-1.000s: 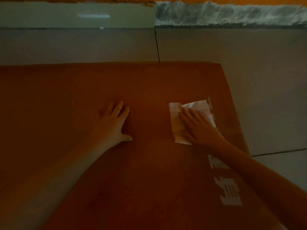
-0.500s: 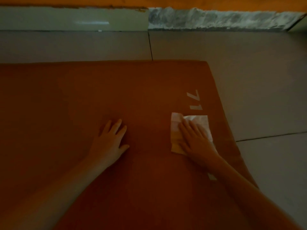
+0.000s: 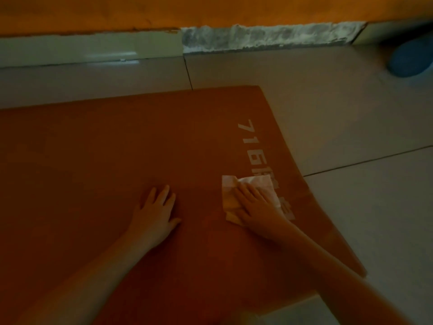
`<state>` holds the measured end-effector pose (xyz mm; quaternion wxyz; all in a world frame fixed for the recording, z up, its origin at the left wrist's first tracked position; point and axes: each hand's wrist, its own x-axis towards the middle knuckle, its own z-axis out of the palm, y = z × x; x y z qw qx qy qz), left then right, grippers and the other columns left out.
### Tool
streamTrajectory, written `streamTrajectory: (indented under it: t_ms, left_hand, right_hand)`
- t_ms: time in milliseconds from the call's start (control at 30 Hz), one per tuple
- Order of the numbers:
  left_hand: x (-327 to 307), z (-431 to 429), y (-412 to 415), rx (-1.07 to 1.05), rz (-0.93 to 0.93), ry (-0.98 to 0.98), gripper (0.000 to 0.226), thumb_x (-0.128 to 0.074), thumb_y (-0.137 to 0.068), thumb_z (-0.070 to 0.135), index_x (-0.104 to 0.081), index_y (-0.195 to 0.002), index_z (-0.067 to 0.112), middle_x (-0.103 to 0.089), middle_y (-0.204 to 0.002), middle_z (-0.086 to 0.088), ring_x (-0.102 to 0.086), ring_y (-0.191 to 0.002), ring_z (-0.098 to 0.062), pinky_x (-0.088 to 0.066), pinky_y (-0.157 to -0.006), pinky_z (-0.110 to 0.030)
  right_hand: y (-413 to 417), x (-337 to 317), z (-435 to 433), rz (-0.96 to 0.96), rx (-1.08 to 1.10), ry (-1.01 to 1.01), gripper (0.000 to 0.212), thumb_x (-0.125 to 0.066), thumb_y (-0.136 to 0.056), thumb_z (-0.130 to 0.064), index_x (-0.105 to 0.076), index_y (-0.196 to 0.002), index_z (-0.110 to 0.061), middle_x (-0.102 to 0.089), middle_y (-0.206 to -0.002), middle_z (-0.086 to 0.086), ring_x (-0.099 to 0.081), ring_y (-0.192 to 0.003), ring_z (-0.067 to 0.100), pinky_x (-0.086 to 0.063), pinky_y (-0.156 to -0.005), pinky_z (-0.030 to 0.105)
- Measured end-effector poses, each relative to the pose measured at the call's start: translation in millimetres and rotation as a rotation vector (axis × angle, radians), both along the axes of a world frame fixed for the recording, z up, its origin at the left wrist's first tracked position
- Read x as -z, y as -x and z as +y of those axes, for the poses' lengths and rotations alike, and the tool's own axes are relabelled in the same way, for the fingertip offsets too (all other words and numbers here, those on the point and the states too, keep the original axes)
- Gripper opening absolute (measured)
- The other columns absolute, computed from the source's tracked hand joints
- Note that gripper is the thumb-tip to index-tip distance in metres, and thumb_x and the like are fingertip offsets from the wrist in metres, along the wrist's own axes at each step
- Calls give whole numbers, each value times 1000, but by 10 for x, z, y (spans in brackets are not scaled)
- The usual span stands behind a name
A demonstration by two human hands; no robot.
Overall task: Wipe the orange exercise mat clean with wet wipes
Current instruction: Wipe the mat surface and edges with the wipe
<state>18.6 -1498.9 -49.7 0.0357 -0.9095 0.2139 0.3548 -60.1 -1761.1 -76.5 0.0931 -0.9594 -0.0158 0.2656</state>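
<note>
Lighting: the room is dim, and colours look dull and shadowed.
Wall: an orange wall [image 3: 93, 12] runs along the top of the view.
Baseboard: a pale glossy baseboard [image 3: 70, 51] sits at the foot of the wall on the left.
Orange exercise mat [image 3: 93, 172]: lies flat on the floor and fills the left and middle of the view. Its far edge is near the wall and its right edge runs diagonally down toward the lower right.
Left hand [image 3: 155, 215]: rests palm down on the mat near the middle, fingers straight and slightly spread, holding nothing. The bare forearm reaches in from the lower left.
Plaster strip: to the right of the baseboard, a rough grey-white strip of bare plaster [image 3: 269, 36] takes its place at the foot of the wall.
Wet wipe [image 3: 262, 184]: a white, crumpled sheet spread flat on the mat, close to its right edge and just right of the left hand.
Right hand [image 3: 255, 207]: lies flat on top of the wipe, fingers straight and together, pressing it onto the mat. The fingers do not curl round it. The bare forearm comes in from the lower right.
Lettering: white printed characters [image 3: 248, 137] run along the mat's right edge, starting with "716". The wipe and right hand cover part of them.
Floor: grey tiles [image 3: 351, 125] with thin dark joints lie beyond and to the right of the mat.
Blue object [image 3: 410, 59]: a rounded blue shape on the floor at the far upper right, near the wall; I cannot tell what it is.
</note>
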Motion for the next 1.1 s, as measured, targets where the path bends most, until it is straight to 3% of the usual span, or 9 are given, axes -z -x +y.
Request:
streamTrajectory:
  t_ms: [67, 133, 200, 333, 533, 667, 900, 1100]
  left_hand:
    - [-16, -31, 26, -9, -1, 2, 72, -35, -98, 54, -3, -155, 24, 17, -160, 1, 10, -148, -28, -11, -118, -54]
    - [-55, -83, 132, -3, 56, 22, 71, -34, -98, 56, -5, -155, 25, 16, -161, 1, 10, -148, -29, -10, -118, -56]
    - [-76, -130, 280, 8, 101, 30, 72, -32, -97, 59, -4, -155, 26, 16, -160, 2, 11, -148, -29, -7, -118, -56]
    - [-65, -145, 444, -34, 59, 55, 69, -26, -98, 58, -2, -155, 26, 14, -161, 2, 10, -148, -28, -3, -118, -56]
    - [-160, -123, 560, -49, 56, 74, 62, -23, -102, 51, -4, -155, 25, 9, -162, 2, 5, -149, -24, -9, -119, -54]
    - [-130, -93, 547, -90, 47, 81, 60, -22, -102, 51, -4, -155, 27, 7, -162, 3, 3, -149, -23, -9, -119, -53]
    - [-42, -411, 569, -271, -76, 90, 65, -29, -97, 60, -30, -145, 17, -18, -155, -6, -17, -144, -31, -22, -115, -54]
    - [84, -602, 682, -247, -106, 90, 66, -17, -101, 52, -6, -155, 17, 6, -162, 1, 7, -148, -26, -4, -119, -50]
  right_hand:
    - [-79, 16, 61, -8, 79, 25, 77, 2, -87, -59, 4, -153, -19, 15, -159, -1, 13, -147, 22, 11, -115, 39]
    - [-67, 8, 220, 0, 129, -3, 63, -16, -101, -45, 6, -153, -17, 17, -159, 0, 15, -147, 25, 11, -116, 42]
    - [28, -43, 351, 18, 110, -41, 61, -22, -104, -38, 6, -153, -16, 16, -160, 0, 16, -146, 25, 12, -116, 42]
    - [330, -185, 303, 77, 9, -78, 57, -22, -104, -38, 0, -154, -21, 10, -161, -1, 14, -147, 18, 12, -116, 38]
    - [640, -473, -43, 127, 138, 25, 57, -20, -104, -39, 1, -154, -19, 9, -161, 3, 10, -148, 22, 6, -117, 40]
    - [617, -607, -167, 186, 23, 9, 59, -26, -104, -38, -1, -154, -20, 10, -161, 2, 12, -147, 21, 7, -117, 41]
    - [997, -584, -519, 122, 0, -43, 58, -22, -104, -43, 3, -153, -26, 11, -160, -5, 15, -146, 14, 12, -116, 36]
    - [1077, -568, -838, 122, 68, -7, 61, -22, -103, -46, 5, -153, -23, 10, -160, -3, 13, -147, 16, 10, -116, 34]
